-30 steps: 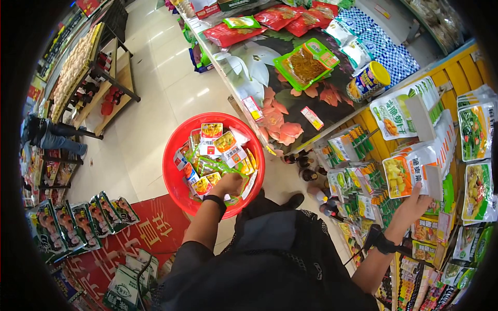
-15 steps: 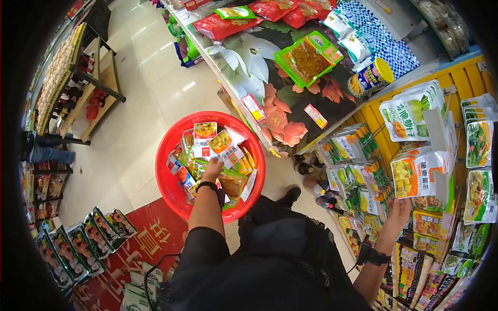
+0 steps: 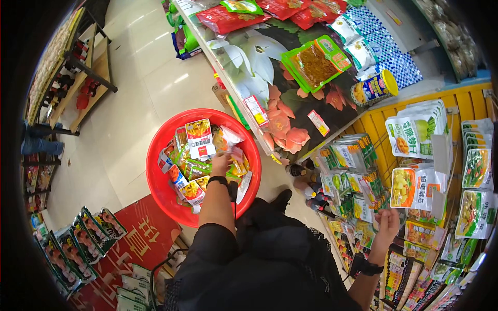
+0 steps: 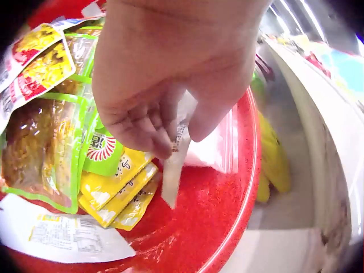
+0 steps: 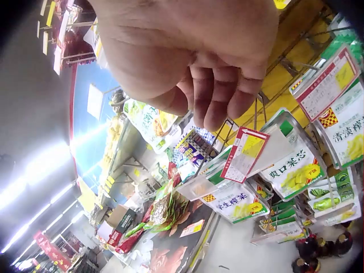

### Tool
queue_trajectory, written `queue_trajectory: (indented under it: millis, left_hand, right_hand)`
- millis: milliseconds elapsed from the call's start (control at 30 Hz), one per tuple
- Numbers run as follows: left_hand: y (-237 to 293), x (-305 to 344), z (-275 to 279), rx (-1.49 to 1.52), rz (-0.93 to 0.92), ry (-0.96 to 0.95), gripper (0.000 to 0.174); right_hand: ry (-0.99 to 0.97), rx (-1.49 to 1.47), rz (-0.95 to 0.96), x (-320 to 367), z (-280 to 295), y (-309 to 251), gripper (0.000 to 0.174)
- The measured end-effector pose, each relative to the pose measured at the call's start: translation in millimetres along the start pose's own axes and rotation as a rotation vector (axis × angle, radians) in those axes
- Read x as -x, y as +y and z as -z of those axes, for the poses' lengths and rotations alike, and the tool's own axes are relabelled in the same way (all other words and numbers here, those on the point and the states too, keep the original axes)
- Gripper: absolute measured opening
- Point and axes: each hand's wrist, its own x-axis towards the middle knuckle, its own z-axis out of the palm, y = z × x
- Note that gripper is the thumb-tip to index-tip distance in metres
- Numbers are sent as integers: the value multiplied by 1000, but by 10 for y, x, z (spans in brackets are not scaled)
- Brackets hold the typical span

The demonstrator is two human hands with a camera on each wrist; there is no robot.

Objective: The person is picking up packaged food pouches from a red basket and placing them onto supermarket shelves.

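Observation:
A red plastic basin holds many food packets, among them white pouches with pictures of food, green-edged packets and yellow sachets. My left hand reaches into its right side. Thumb and fingers pinch a pale, narrow-looking packet, seen nearly edge-on in the left wrist view. Over at the hanging rack, my right hand has loosely curled fingers and nothing in them. It is just below and left of an orange-and-white pickle pouch; price tags hang close by in the right wrist view.
A flower-patterned counter beyond the basin bears red bags, a green tray pack and a can. Bottles stand under the rack. Black packets are at left; a person's legs show at the far left.
The left hand has shifted across the basin's packets toward its far right side and now pinches a pale packet. From the orange-and-white pouch, the right hand has drawn back left and down.

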Motion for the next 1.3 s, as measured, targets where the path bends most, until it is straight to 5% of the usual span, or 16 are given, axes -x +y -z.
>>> queue_trajectory:
  millis: [67, 167, 300, 533, 700, 867, 967, 1100, 1300]
  left_hand:
    - [52, 52, -127, -473, -91, -24, 41]
    - [106, 199, -194, -436, -48, -30, 45]
    - [52, 50, 23, -135, 26, 142, 31]
    - [-144, 16, 311, -832, -348, 8, 24]
    - [-405, 313, 455, -539, -261, -78, 28]
    - [-314, 584, 639, -445, -144, -334, 33]
    - [470, 1398, 483, -452, -43, -537, 33]
    - [1059, 1941, 277, -442, -181, -739, 33]
    - [1365, 2385, -311, -294, -278, -1025, 30]
  right_hand:
    - [-50, -2, -5, -31, -46, -21, 30]
    - [-91, 12, 34, -50, -131, -76, 31]
    - [-126, 7, 47, -24, -187, -101, 29]
    - [-264, 53, -15, 52, -187, 7, 26]
    - [-355, 50, -2, 118, -286, -30, 26]
    - [-524, 31, -35, 139, -435, 76, 28]
    - [-648, 34, -19, 133, -593, 90, 32]
    - [-881, 104, 7, 110, -762, 20, 40]
    - [-862, 25, 5, 153, -876, 129, 69]
